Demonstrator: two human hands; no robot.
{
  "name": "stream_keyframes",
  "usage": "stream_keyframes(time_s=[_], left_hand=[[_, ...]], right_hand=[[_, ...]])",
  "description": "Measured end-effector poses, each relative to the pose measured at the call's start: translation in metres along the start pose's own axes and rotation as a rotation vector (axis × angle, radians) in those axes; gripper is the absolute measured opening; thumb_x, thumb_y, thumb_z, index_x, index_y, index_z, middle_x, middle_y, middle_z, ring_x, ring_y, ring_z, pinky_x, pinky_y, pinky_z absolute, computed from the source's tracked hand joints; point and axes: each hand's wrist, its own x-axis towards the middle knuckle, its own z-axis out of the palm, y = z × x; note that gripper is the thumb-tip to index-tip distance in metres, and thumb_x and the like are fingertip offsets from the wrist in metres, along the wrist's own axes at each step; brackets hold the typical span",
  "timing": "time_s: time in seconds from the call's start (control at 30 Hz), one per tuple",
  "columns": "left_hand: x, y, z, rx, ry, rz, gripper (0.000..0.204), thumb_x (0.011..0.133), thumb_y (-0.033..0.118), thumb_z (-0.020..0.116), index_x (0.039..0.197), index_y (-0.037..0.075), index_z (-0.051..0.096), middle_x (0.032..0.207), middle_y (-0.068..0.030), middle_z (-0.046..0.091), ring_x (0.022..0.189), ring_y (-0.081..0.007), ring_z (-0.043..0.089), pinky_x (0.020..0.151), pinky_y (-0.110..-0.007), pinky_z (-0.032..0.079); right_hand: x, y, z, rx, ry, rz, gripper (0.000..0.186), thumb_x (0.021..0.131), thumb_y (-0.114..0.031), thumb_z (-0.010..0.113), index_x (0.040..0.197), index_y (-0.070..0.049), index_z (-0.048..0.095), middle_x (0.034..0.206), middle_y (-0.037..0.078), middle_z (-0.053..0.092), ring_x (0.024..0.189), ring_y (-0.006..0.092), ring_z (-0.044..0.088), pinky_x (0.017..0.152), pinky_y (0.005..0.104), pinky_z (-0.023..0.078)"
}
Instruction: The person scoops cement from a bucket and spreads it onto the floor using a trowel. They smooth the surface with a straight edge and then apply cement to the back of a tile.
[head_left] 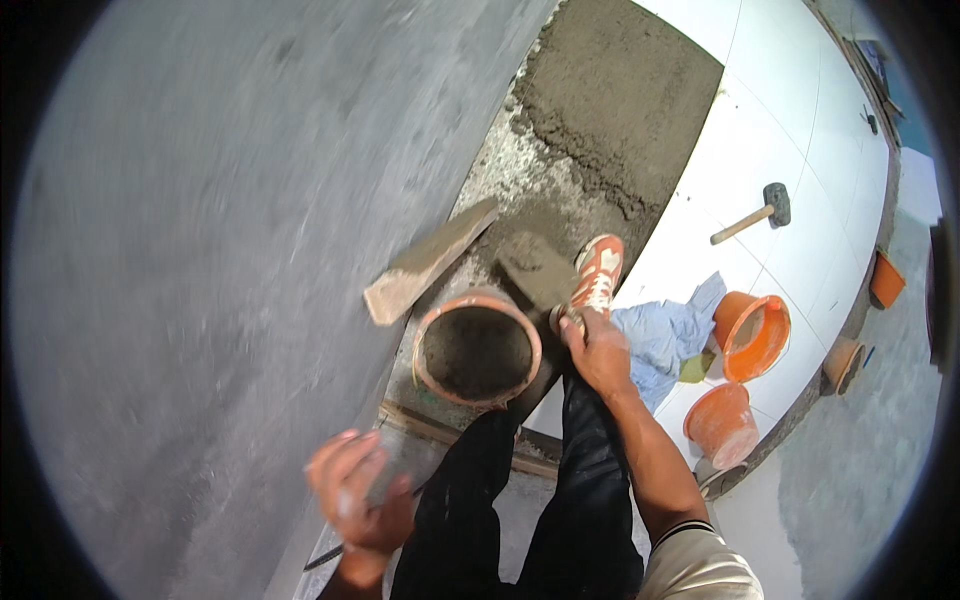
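Observation:
My right hand (600, 352) is closed around the handle of a trowel (535, 268), whose flat blade carries wet grey mortar. The blade lies just right of a mortar-stained bucket (478, 348) with dark grey material inside, close to my red and white shoe (598, 272). Lower left, my left hand (358, 492) is raised and blurred by motion. Its fingers are loosely curled with a gap to the thumb, and I see nothing held. A wooden block (430, 262) coated with mortar lies left of the bucket.
A mortar bed (625, 90) runs ahead beside white tiles (755, 130). On the tiles are a rubber mallet (752, 213), a pale blue cloth (665, 330), an orange bucket (752, 335) and a tipped bucket (722, 428). A grey wall (220, 250) borders the left.

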Motion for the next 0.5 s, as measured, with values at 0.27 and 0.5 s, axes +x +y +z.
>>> stream_keyframes(time_s=[0.27, 0.5], left_hand=[[0.146, 0.006, -0.063, 0.638, 0.528, 0.788, 0.027, 0.099, 0.037, 0.070, 0.123, 0.025, 0.072, 0.129, -0.0065, 0.067, 0.132, -0.0376, 0.057, 0.115, -0.055, 0.035], [0.163, 0.034, -0.049, 1.049, 0.055, 0.523, 0.027, 0.097, 0.050, 0.072, 0.118, 0.034, 0.071, 0.132, -0.0102, 0.066, 0.137, -0.0327, 0.051, 0.121, -0.051, 0.021]], right_hand=[[0.244, 0.044, -0.030, 0.079, 0.294, 0.041, 0.041, 0.100, -0.036, 0.071, 0.126, -0.006, 0.062, 0.102, 0.025, 0.073, 0.096, 0.0480, 0.070, 0.082, 0.0548, 0.054], [0.430, 0.032, -0.032, 0.977, 0.052, 0.237, 0.031, 0.102, -0.027, 0.065, 0.123, -0.003, 0.064, 0.090, 0.010, 0.071, 0.070, 0.0204, 0.069, 0.059, 0.0352, 0.054]])
